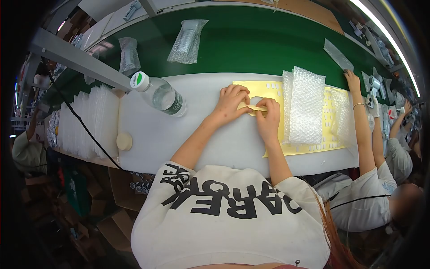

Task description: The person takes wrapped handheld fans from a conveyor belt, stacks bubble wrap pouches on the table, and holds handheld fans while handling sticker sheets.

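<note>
A small pale strip [256, 108] spans the gap between two bare hands over the left edge of a yellow sheet [253, 84], its long axis running roughly side to side, neither hand clearly nearer. The left hand [233, 104] pinches one end, the right hand [268, 117] the other, each grip closed on it. White stickers [274, 86] dot the sheet, and bubble-wrap pouches [307, 105] rest on it, just right of the hands. A bottle [168, 96] stands leftward on the white-covered counter [152, 134]; beyond stretches a green surface [251, 45], a co-worker's hand [352, 80] at far right beside a clear pouch [337, 54].
</note>
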Action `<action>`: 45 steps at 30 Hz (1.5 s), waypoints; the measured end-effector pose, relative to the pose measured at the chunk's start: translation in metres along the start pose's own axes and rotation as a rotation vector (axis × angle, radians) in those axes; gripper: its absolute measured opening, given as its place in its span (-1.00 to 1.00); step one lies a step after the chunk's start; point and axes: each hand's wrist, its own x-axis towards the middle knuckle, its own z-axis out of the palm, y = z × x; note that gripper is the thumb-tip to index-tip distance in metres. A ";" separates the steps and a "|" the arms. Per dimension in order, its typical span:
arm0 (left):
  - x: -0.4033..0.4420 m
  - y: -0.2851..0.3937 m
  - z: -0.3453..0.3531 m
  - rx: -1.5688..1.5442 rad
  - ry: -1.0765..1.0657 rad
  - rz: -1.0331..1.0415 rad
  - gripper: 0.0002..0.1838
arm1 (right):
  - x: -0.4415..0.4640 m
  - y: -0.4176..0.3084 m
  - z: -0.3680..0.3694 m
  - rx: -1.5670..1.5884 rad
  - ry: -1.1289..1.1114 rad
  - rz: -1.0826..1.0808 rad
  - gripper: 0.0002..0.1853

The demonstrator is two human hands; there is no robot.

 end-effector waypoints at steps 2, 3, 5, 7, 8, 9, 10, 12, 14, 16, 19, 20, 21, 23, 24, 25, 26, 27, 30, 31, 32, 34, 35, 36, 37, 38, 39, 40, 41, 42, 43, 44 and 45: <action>-0.001 0.005 -0.001 -0.028 0.044 0.020 -0.72 | -0.001 -0.001 -0.001 0.031 0.005 0.017 -0.82; -0.001 0.008 -0.003 -0.042 0.065 0.033 -0.72 | -0.001 -0.001 -0.002 0.047 0.010 0.025 -0.81; -0.001 0.012 -0.005 -0.057 0.087 0.043 -0.72 | -0.002 -0.001 -0.002 0.061 0.012 0.035 -0.81; -0.003 0.015 -0.005 -0.068 0.085 0.032 -0.72 | -0.005 -0.001 -0.004 0.153 0.024 0.106 -0.81; -0.003 0.016 -0.005 -0.073 0.084 0.030 -0.71 | -0.006 0.000 -0.004 0.199 0.034 0.141 -0.82; -0.002 0.016 -0.005 -0.077 0.085 0.028 -0.71 | -0.006 0.000 -0.004 0.243 0.045 0.174 -0.82; -0.002 0.017 -0.005 -0.081 0.082 0.030 -0.71 | -0.007 0.000 -0.004 0.240 0.046 0.177 -0.82; -0.004 0.017 -0.004 -0.071 0.074 0.015 -0.71 | -0.008 0.001 -0.004 0.265 0.037 0.191 -0.82; -0.005 0.018 -0.003 -0.055 0.069 -0.004 -0.71 | -0.010 0.001 -0.004 0.296 0.023 0.201 -0.81; -0.006 0.018 -0.001 -0.040 0.084 0.009 -0.72 | -0.010 -0.002 -0.003 0.261 0.016 0.178 -0.82; -0.005 0.018 0.002 0.005 0.136 0.071 -0.72 | -0.009 -0.007 -0.002 0.150 0.011 0.095 -0.82; -0.005 0.018 0.004 0.005 0.137 0.066 -0.72 | -0.010 -0.005 -0.001 0.151 0.007 0.095 -0.82; -0.004 0.017 0.006 0.012 0.145 0.069 -0.71 | -0.010 -0.003 -0.001 0.160 -0.004 0.088 -0.82; -0.005 0.015 0.009 0.023 0.157 0.071 -0.69 | -0.012 0.000 0.000 0.178 -0.029 0.080 -0.82; -0.006 0.013 0.005 0.023 0.158 0.072 -0.68 | -0.012 -0.004 0.001 0.183 -0.041 0.082 -0.82; -0.006 0.011 0.005 0.018 0.154 0.072 -0.68 | -0.012 -0.005 0.002 0.180 -0.041 0.087 -0.82; -0.007 0.012 0.004 -0.024 0.139 0.054 -0.67 | -0.013 -0.008 0.001 0.215 -0.049 0.127 -0.83; -0.007 0.014 0.002 -0.068 0.124 0.035 -0.65 | -0.012 -0.011 -0.002 0.248 -0.060 0.166 -0.85; -0.004 0.012 -0.007 -0.145 0.107 0.005 -0.62 | -0.008 -0.012 -0.004 0.318 -0.074 0.229 -0.87; -0.005 0.008 -0.011 -0.173 0.070 -0.006 -0.62 | -0.009 -0.006 -0.002 0.352 -0.061 0.230 -0.87; -0.006 0.006 -0.014 -0.201 0.033 -0.019 -0.62 | -0.011 0.001 -0.001 0.388 -0.050 0.234 -0.86; -0.008 0.003 -0.018 -0.254 -0.043 -0.048 -0.61 | -0.015 0.010 0.002 0.463 -0.030 0.242 -0.85; -0.009 0.003 -0.019 -0.251 -0.042 -0.050 -0.61 | -0.015 0.006 0.002 0.465 -0.031 0.241 -0.85; -0.010 0.004 -0.020 -0.260 -0.050 -0.027 -0.62 | -0.015 0.002 0.001 0.486 -0.018 0.307 -0.84; -0.011 0.006 -0.021 -0.268 -0.059 -0.003 -0.63 | -0.016 -0.004 -0.002 0.506 -0.003 0.375 -0.83; -0.011 0.006 -0.022 -0.277 -0.066 0.024 -0.64 | -0.014 -0.010 -0.005 0.524 0.014 0.439 -0.82; -0.009 0.007 -0.022 -0.286 -0.071 0.051 -0.65 | -0.011 -0.015 -0.006 0.540 0.030 0.502 -0.81; -0.007 0.008 -0.022 -0.285 -0.068 0.056 -0.65 | -0.009 -0.018 -0.007 0.540 0.033 0.497 -0.81; -0.007 0.010 -0.019 -0.266 -0.034 0.036 -0.67 | -0.007 -0.020 -0.008 0.498 0.020 0.484 -0.79; -0.008 0.012 -0.015 -0.248 -0.002 0.015 -0.69 | -0.007 -0.023 -0.009 0.456 0.007 0.473 -0.77; -0.009 0.014 -0.011 -0.229 0.029 -0.006 -0.71 | -0.007 -0.024 -0.010 0.414 -0.006 0.463 -0.75; -0.010 0.014 -0.008 -0.211 0.061 -0.027 -0.73 | -0.008 -0.025 -0.010 0.372 -0.018 0.453 -0.72; -0.012 0.014 -0.005 -0.213 0.061 -0.026 -0.73 | -0.009 -0.025 -0.010 0.370 -0.017 0.453 -0.72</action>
